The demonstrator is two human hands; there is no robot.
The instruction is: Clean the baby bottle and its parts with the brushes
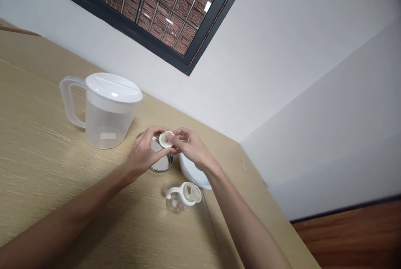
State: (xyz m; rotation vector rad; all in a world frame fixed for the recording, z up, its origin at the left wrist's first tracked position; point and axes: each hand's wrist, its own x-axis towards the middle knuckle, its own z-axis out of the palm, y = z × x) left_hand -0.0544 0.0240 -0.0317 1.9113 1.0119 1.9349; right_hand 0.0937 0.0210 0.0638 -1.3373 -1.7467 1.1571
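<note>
A small round white cap [166,139] is held between both hands, its hollow side toward me. My left hand [145,148] grips it from the left, fingers over its top edge and thumb below. From the right, my right hand [189,145] touches the cap with its fingers closed on its rim. Beneath the hands, a round metal dish [163,163] lies on the table, partly covered by my left hand. Behind my right wrist sits a pale round plate or lid [194,173]. Nearer me is a small clear jar [176,203] with a white handle and open flip lid.
A translucent pitcher [109,123] with a white lid stands at the left on the wooden table [56,168]. A white wall and barred window [156,6] rise behind. A thin pale strip [244,165] lies near the right edge.
</note>
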